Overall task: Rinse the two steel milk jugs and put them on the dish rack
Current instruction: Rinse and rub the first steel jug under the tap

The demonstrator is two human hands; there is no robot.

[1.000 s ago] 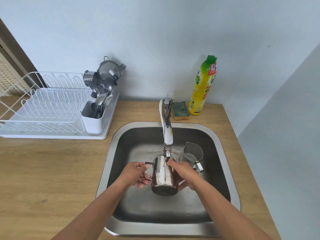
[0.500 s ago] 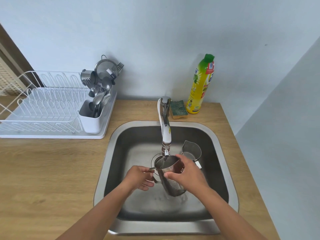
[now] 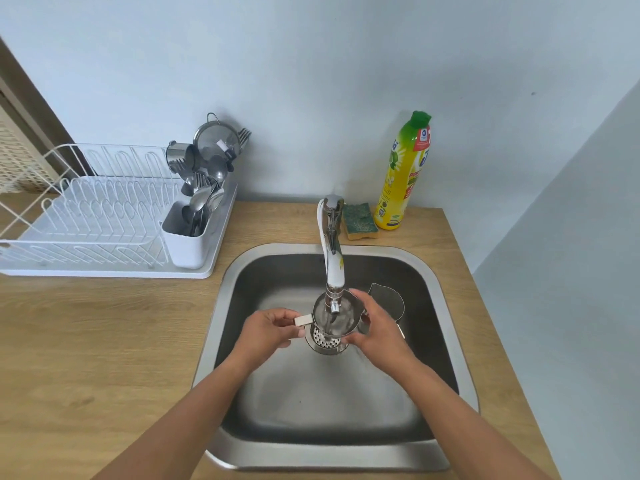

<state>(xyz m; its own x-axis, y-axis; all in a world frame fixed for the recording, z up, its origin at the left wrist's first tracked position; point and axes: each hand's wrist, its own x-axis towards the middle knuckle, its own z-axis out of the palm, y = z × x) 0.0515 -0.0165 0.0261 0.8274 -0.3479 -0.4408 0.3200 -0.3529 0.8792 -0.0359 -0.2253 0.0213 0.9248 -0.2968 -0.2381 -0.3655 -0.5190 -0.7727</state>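
Wooden worktop (image 3: 104, 341) under a pale wall, steel sink (image 3: 329, 455) set into it. Far left: white dish rack (image 3: 86, 216), slots bare of jugs; its cutlery holder (image 3: 183, 237) is crowded with spoons, forks and a small strainer. Moving right, left hand (image 3: 266, 332) is over the basin, fingers and thumb pinching the flat handle (image 3: 302, 321) of the first milk jug (image 3: 334, 317). Jug sits directly beneath the tap (image 3: 332, 258) spout, above the drain strainer (image 3: 323, 341), mouth facing up so the inside is visible. Right hand (image 3: 375, 327) cups the jug's far side, fingers curled round the rim and thumb on the near wall. Change noted: a second ago the jug was held with its side towards the camera, half a second ago it was tipped under the spout; now it is righted and level. Reads as a rinse cycle: tip out, bring back for more water. Whether water is running, cannot tell for sure. Just right of that hand, the second jug (image 3: 386, 303) stands upright on the sink floor, untouched. Behind the sink, right of the tap base, a green-topped sponge (image 3: 360, 221), then a yellow detergent bottle (image 3: 403, 174). Judgement: first jug mid-rinse, second waiting, nothing racked yet; task well short of halfway.
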